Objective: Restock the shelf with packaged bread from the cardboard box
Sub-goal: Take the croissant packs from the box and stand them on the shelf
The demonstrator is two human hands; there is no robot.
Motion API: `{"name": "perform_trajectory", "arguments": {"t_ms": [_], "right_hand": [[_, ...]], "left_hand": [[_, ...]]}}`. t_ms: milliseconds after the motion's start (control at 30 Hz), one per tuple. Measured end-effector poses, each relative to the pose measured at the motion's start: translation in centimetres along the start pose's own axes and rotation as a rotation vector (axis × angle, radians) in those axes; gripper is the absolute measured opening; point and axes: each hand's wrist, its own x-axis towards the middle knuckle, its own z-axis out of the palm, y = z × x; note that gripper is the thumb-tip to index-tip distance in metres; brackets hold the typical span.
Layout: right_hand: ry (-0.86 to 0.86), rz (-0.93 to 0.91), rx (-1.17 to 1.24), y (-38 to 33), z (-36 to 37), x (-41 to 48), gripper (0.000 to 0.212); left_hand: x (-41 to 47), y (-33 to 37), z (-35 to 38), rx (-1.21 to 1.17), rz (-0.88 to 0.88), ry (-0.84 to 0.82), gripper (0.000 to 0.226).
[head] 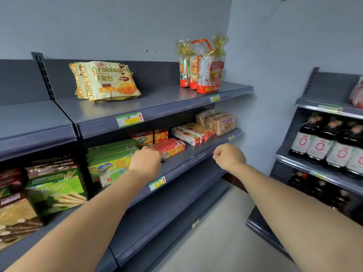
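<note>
Hands at the shelf (196, 153)
Left hand (146, 160) at a red box (172, 147) — fingers hidden, grip unclear; right hand (228, 156), at its 3 o'clock, clenched, empty.

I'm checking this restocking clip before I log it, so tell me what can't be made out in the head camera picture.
Head view:
- The cardboard box: nowhere in frame.
- The left hand: its own back hides the fingers, so any grip on the red box is unclear.
- The price tag: print too blurred to read.
- The pink package: cut off by the right edge.
</note>
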Motion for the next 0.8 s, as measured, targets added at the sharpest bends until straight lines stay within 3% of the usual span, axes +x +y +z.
{"name": "perform_trajectory", "arguments": {"t_ms": [433,800], "right_hand": [[-0.146,0.272,-0.049,18.5,1.8,-14.0,0.029],[-0.272,0.543,-0.107,32.5,3.8,-25.8,0.021]], "left_hand": [[-8.5,16.9,5.3,-0.048,0.300,-0.186,0.018],[-14.1,31.4,10.7,-0.070,0.557,-0.333,0.026]]}}
